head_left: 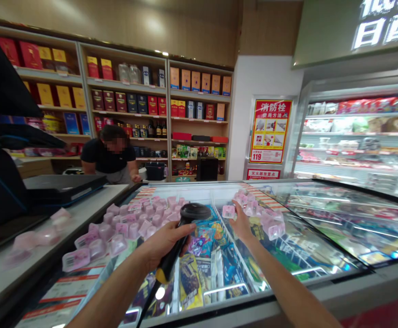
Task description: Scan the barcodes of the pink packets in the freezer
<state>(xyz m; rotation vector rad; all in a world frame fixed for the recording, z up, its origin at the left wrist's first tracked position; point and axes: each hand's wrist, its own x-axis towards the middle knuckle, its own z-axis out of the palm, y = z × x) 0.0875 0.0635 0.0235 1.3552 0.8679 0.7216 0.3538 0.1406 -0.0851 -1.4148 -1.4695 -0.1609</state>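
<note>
Many pink cups on a freezer, left hand gripping a scanner, right hand pinching one cup

In the middle, the left hand grips a black scanner. To its right, the right hand pinches a pink cup. More cups sit on the freezer. At left, a person bends down by the shelves.
</note>
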